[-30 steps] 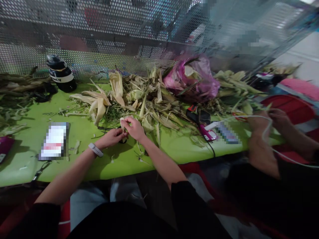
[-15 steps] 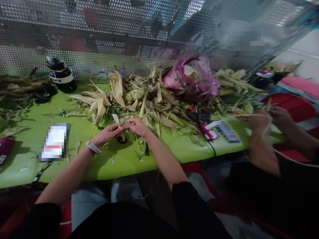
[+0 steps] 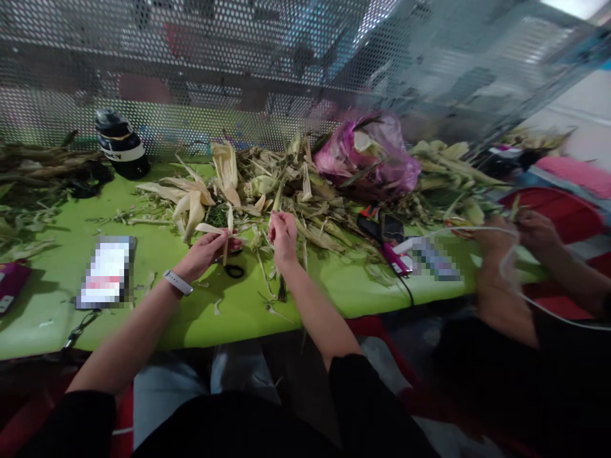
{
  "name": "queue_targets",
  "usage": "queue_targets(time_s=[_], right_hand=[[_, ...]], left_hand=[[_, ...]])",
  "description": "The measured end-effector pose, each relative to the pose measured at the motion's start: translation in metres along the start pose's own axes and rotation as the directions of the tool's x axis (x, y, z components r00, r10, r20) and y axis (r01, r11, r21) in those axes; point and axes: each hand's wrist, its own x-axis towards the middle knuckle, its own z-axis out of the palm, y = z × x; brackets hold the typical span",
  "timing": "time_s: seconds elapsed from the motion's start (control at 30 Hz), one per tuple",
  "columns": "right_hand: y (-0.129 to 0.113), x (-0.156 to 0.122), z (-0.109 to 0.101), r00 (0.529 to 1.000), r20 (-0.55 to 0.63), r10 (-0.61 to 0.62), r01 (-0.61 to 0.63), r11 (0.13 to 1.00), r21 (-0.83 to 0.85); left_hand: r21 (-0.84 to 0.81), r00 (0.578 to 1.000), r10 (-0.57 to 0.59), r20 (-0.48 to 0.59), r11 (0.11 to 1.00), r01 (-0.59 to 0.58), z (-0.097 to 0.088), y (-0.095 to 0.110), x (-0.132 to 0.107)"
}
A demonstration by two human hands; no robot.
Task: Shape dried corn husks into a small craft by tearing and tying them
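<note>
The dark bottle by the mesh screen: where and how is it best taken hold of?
Probably round the pale band on the dark bottle, coming from the near side: it stands upright and is broad there, with green table before it, the mesh screen behind and dark material close on its left. The left hand holds pale husk.

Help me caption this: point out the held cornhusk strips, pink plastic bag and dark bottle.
Held cornhusk strips (image 3: 208, 228): head view, leftmost strip.
Pink plastic bag (image 3: 402, 166): head view, right side.
Dark bottle (image 3: 128, 153): head view, white band.

Husk strips (image 3: 230, 219) in the left hand (image 3: 209, 250) are cream, the table (image 3: 200, 321) beneath lime green, the bag (image 3: 398, 159) beyond pink.
</note>
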Motion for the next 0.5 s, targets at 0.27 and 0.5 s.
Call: queue_targets(time_s=[0.27, 0.5], right_hand=[[0.015, -0.029, 0.021, 0.753, 0.637, 0.162, 0.060, 0.948, -0.313], [0.018, -0.026, 0.019, 0.597, 0.774, 0.211, 0.024, 0.960, -0.280]], left_hand=[[0.024, 0.974, 0.178, -0.141, 0.984, -0.176, 0.008, 0.000, -0.001], [0.045, 0.971, 0.135, -0.199, 0.991, -0.128, 0.007, -0.002, -0.002]])
